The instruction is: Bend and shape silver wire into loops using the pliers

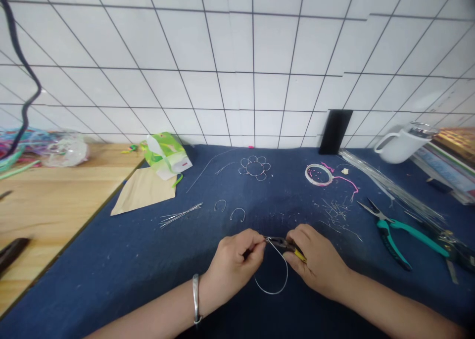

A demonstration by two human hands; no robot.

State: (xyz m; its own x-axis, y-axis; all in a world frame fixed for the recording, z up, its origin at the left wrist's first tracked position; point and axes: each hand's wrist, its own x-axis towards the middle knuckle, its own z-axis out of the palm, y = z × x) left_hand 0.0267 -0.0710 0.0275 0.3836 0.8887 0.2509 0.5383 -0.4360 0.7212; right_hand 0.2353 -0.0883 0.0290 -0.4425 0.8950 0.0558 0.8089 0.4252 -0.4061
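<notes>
My left hand [237, 257] pinches a thin silver wire [287, 274] between thumb and fingers. The wire bends round into a loop that hangs below both hands. Closed around a pair of pliers [279, 243] with a yellow-and-black handle, my right hand [315, 260] brings the jaws to the wire by my left fingertips. Just beyond the hands lie two small curved wire pieces, a left one [220, 205] and a right one [238, 214]. Farther back rests a flower-shaped wire ring [254, 168] with small loops around its edge.
Straight wires [181, 215] lie left, beside a brown paper bag [145, 190] and a green packet [166, 153]. Right are wire scraps [336, 210], a white ring dish [319, 174], teal-handled pliers [395, 230], a long wire bundle [393, 183], a black phone-like slab [335, 131] and a white mug [403, 143].
</notes>
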